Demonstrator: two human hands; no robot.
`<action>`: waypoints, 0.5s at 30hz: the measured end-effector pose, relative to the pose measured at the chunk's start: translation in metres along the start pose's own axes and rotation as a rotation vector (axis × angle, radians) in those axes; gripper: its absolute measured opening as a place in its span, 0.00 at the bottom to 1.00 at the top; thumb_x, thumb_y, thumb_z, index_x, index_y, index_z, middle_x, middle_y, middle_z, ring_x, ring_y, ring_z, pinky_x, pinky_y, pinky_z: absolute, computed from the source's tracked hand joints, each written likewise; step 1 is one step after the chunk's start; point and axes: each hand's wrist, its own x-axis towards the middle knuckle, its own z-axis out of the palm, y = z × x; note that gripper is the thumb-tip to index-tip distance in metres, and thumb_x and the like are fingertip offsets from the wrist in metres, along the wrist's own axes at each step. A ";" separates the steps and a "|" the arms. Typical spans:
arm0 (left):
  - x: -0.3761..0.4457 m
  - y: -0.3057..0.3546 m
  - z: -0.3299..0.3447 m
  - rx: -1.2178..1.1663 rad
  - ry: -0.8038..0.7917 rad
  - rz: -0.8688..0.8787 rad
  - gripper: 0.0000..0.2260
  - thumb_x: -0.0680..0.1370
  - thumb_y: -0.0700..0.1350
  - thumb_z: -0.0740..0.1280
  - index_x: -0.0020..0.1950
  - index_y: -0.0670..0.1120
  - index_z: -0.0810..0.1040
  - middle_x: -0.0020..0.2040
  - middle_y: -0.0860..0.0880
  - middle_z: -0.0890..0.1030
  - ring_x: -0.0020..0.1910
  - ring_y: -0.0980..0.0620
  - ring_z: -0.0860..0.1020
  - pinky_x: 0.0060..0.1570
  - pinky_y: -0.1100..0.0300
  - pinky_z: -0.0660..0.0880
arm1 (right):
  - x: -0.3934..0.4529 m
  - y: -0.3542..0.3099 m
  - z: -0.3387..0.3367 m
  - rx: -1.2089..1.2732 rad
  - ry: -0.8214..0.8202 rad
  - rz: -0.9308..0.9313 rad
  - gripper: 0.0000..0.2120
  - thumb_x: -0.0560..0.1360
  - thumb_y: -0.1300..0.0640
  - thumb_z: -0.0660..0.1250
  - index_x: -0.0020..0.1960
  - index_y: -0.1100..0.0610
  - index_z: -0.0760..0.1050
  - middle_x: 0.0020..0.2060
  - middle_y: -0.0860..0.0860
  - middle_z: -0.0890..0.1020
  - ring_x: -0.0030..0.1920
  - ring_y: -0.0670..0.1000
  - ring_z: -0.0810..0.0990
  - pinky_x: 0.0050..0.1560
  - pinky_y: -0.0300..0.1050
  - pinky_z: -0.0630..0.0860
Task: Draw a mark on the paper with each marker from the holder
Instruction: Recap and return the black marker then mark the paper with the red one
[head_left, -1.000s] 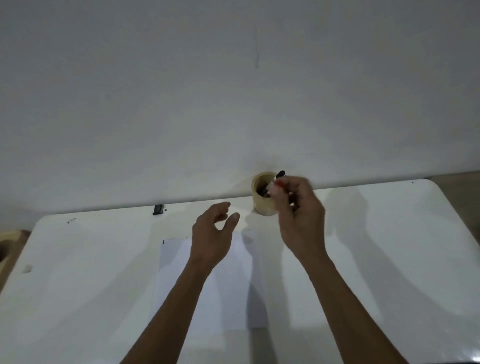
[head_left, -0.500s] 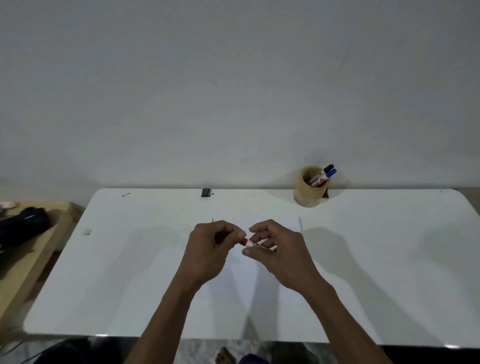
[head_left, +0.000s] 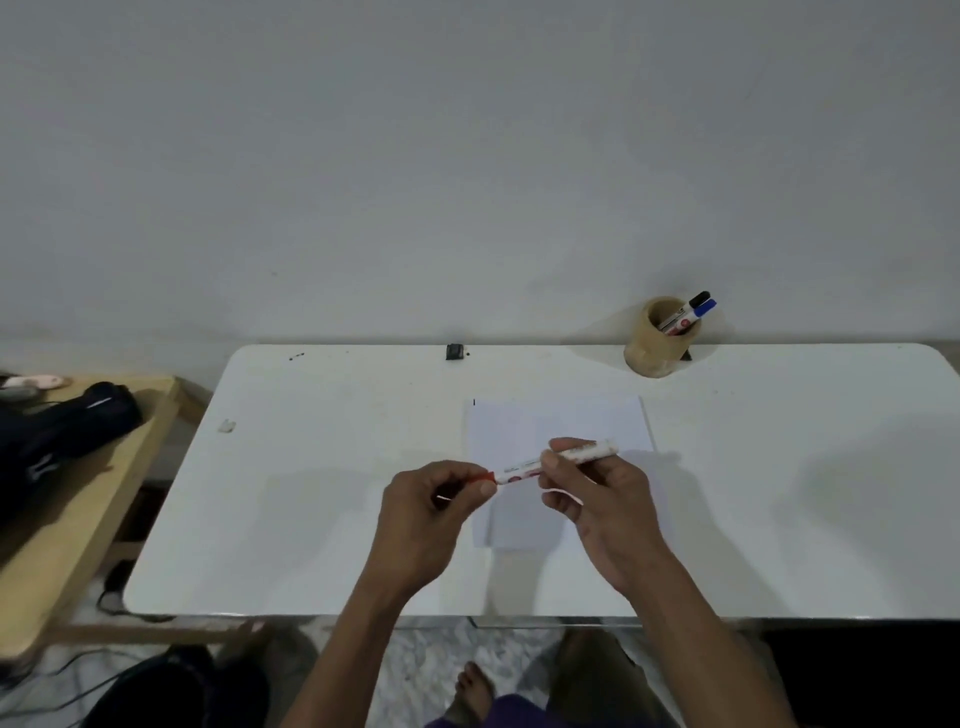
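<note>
A white sheet of paper (head_left: 558, 426) lies on the white table (head_left: 322, 493), with a small dark mark near its top left corner. Above the paper I hold a red marker (head_left: 524, 467) level. My right hand (head_left: 597, 499) grips its white barrel. My left hand (head_left: 431, 504) is closed around its red cap end. At the back right stands a tan round holder (head_left: 649, 348) with a black-capped and a blue-capped marker (head_left: 693, 310) leaning out of it.
A small black object (head_left: 455, 352) sits at the table's back edge, and a small pale scrap (head_left: 226, 426) lies at the left. A wooden side table (head_left: 78, 509) on the left carries a dark bag (head_left: 57, 431). Cables lie on the floor below.
My right hand took the red marker from the holder and carried it down over the paper. My left hand came in and closed on its cap end. The view shifted left.
</note>
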 end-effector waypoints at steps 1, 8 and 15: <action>-0.001 -0.001 0.001 0.005 -0.001 0.010 0.03 0.74 0.45 0.75 0.47 0.52 0.87 0.38 0.56 0.86 0.35 0.57 0.81 0.44 0.54 0.82 | -0.003 0.006 0.007 -0.020 -0.013 0.010 0.06 0.73 0.64 0.75 0.50 0.61 0.82 0.41 0.58 0.86 0.39 0.53 0.85 0.40 0.44 0.81; 0.004 -0.004 0.000 0.122 -0.064 0.060 0.06 0.78 0.47 0.70 0.42 0.56 0.84 0.32 0.64 0.82 0.30 0.59 0.78 0.37 0.65 0.77 | 0.003 0.020 0.021 -0.130 -0.041 -0.021 0.07 0.78 0.59 0.71 0.48 0.64 0.83 0.41 0.61 0.86 0.42 0.55 0.85 0.45 0.46 0.82; 0.039 -0.019 -0.017 0.067 0.065 -0.117 0.02 0.76 0.45 0.74 0.44 0.48 0.85 0.35 0.54 0.85 0.31 0.61 0.77 0.37 0.65 0.76 | 0.057 -0.004 0.005 0.057 0.052 -0.029 0.04 0.79 0.66 0.68 0.48 0.63 0.81 0.37 0.56 0.85 0.35 0.52 0.83 0.39 0.41 0.83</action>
